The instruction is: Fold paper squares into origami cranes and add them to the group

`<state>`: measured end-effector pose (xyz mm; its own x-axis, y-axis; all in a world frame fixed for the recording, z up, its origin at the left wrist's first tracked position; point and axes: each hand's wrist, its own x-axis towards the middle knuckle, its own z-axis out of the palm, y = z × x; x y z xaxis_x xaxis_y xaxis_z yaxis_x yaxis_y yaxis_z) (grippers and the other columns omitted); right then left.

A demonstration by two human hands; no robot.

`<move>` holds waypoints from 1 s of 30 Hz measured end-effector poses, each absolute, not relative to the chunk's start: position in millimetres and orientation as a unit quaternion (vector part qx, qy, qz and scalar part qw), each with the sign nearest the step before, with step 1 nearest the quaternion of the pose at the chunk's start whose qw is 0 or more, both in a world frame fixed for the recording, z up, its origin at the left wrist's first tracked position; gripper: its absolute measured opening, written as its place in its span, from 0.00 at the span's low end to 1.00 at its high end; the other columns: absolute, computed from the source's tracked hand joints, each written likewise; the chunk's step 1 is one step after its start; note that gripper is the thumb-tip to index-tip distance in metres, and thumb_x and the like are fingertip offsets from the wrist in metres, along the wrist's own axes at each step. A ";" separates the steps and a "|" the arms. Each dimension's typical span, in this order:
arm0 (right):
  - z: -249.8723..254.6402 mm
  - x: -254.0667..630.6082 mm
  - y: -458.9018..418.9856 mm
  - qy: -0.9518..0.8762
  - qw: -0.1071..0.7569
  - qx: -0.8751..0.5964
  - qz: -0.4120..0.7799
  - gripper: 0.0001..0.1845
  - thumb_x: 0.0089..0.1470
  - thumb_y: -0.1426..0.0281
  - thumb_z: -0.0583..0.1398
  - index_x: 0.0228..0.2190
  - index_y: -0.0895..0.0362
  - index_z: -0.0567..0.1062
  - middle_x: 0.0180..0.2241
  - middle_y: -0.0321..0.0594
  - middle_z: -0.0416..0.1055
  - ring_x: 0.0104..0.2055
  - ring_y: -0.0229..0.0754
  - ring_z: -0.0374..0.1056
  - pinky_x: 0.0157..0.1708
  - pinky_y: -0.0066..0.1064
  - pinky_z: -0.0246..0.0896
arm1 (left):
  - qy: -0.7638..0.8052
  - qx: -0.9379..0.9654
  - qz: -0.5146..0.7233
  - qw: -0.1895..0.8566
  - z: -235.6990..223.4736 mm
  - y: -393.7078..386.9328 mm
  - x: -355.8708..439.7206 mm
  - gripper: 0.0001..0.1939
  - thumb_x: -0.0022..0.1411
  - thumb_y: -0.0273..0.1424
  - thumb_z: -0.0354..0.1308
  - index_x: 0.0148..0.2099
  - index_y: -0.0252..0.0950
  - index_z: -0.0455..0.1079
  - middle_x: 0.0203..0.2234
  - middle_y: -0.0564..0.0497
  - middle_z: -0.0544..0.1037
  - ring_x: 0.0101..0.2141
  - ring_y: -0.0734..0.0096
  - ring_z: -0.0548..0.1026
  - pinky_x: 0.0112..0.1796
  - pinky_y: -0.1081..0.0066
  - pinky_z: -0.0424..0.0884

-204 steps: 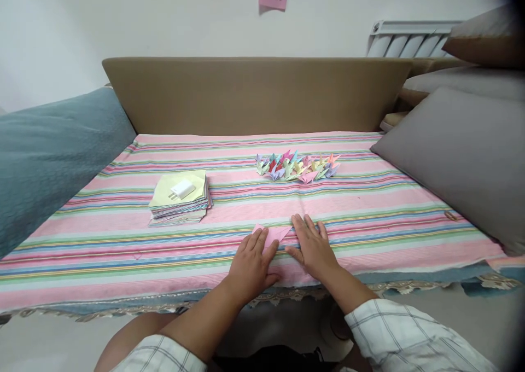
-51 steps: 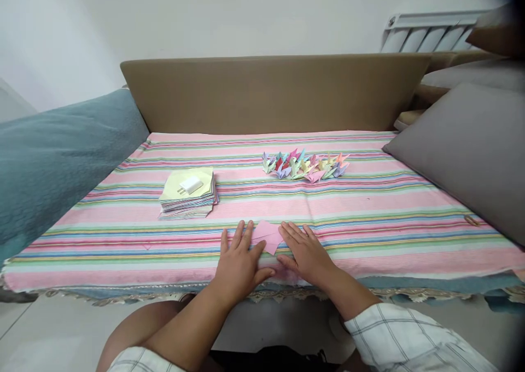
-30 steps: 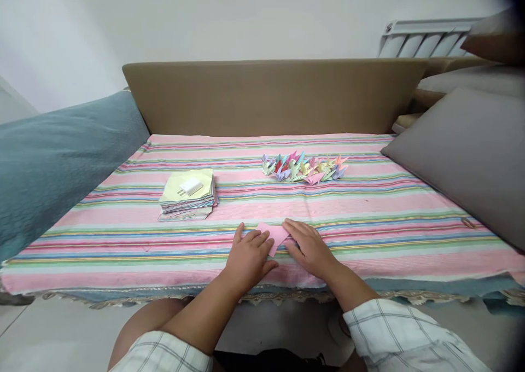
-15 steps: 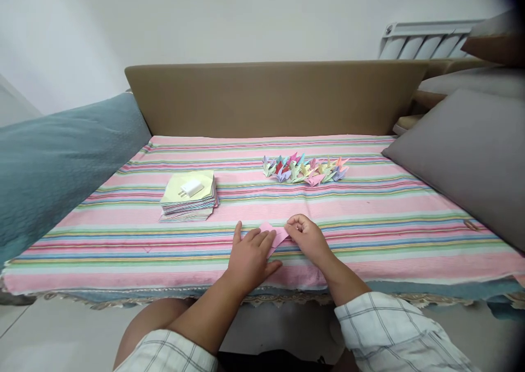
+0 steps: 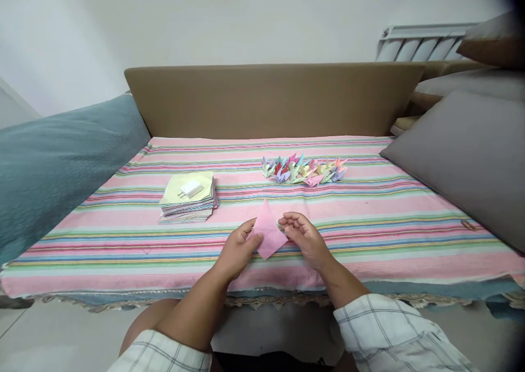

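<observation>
A pink sheet of folded origami paper [image 5: 267, 232] is raised just above the striped cloth, showing a kite-like shape with a pointed tip away from me. My left hand [image 5: 238, 250] pinches its left side, thumb on top and fingers behind. At the right corner of the paper is my right hand [image 5: 305, 239], its fingers loosely curled and apart from the thumb; whether it touches the corner is hard to see. Beyond the hands stand several small folded paper cranes [image 5: 314, 179] in many colours, grouped together.
Left of the hands lies a stack of square paper [image 5: 186, 202] with a white charger plug [image 5: 191, 188] on it. A striped cloth [image 5: 123, 235] covers the seat. Grey cushions [image 5: 463, 153] are at right, a blue armrest [image 5: 69, 147] at left, a brown backrest [image 5: 270, 101] behind.
The pink paper was flat on the cloth under my left hand; now it is lifted and turned, with its point facing away. My left hand has shifted left to grip its edge; my right fingers have loosened.
</observation>
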<state>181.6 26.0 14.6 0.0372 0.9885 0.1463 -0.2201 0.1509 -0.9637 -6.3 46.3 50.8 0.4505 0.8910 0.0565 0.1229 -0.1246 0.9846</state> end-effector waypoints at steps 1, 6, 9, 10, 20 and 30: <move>14.6 180.6 26.1 -0.468 0.582 -0.396 0.535 0.24 0.45 0.58 0.64 0.43 0.51 0.67 0.40 0.41 0.70 0.40 0.41 0.67 0.39 0.34 0.63 | 0.365 0.641 0.347 0.580 51.4 46.3 -6.3 0.25 0.58 0.37 0.55 0.56 0.36 0.64 0.43 0.47 0.76 0.40 0.64 0.73 0.40 0.68 0.68; 14.7 174.5 26.9 -0.449 0.563 -0.398 0.568 0.33 0.41 0.64 0.67 0.48 0.51 0.60 0.31 0.35 0.72 0.31 0.38 0.68 0.33 0.32 0.63 | 0.377 0.644 0.277 0.605 42.7 48.1 -5.2 0.29 0.53 0.33 0.59 0.58 0.36 0.61 0.37 0.49 0.76 0.35 0.69 0.73 0.35 0.71 0.67; 14.7 173.2 27.8 -0.433 0.575 -0.440 0.538 0.39 0.41 0.63 0.66 0.52 0.51 0.55 0.27 0.31 0.70 0.25 0.36 0.65 0.27 0.29 0.61 | 0.434 0.643 0.268 0.572 36.3 54.0 -6.4 0.37 0.51 0.31 0.61 0.62 0.37 0.53 0.23 0.57 0.72 0.22 0.76 0.67 0.25 0.76 0.61; 14.5 173.8 28.0 -0.434 0.567 -0.461 0.527 0.41 0.41 0.62 0.66 0.53 0.51 0.53 0.26 0.30 0.69 0.23 0.35 0.64 0.24 0.28 0.60 | 0.445 0.646 0.272 0.557 35.2 56.5 -7.1 0.39 0.51 0.31 0.61 0.63 0.38 0.51 0.21 0.59 0.70 0.20 0.78 0.66 0.23 0.77 0.59; 8.1 183.2 24.9 -0.695 0.378 -0.603 0.100 0.11 0.49 0.68 0.60 0.38 0.54 0.74 0.42 0.44 0.70 0.46 0.49 0.63 0.45 0.41 0.56 | 0.502 0.784 0.228 0.284 35.7 73.0 -5.1 0.40 0.54 0.25 0.55 0.65 0.44 0.43 0.43 0.50 0.75 0.33 0.69 0.74 0.36 0.70 0.67; 0.1 178.8 28.0 -0.759 0.313 -0.567 0.070 0.11 0.58 0.68 0.53 0.37 0.52 0.76 0.39 0.40 0.73 0.42 0.44 0.64 0.42 0.36 0.54 | 0.507 0.832 0.197 0.106 37.9 76.9 -13.3 0.20 0.58 0.32 0.53 0.53 0.37 0.66 0.45 0.46 0.76 0.43 0.62 0.73 0.45 0.64 0.66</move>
<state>178.8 28.0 0.1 -0.1612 0.9038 0.3965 0.8161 0.3480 -0.4614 -13.3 76.9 37.9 0.4081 0.8859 0.2207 0.8025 -0.4633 0.3758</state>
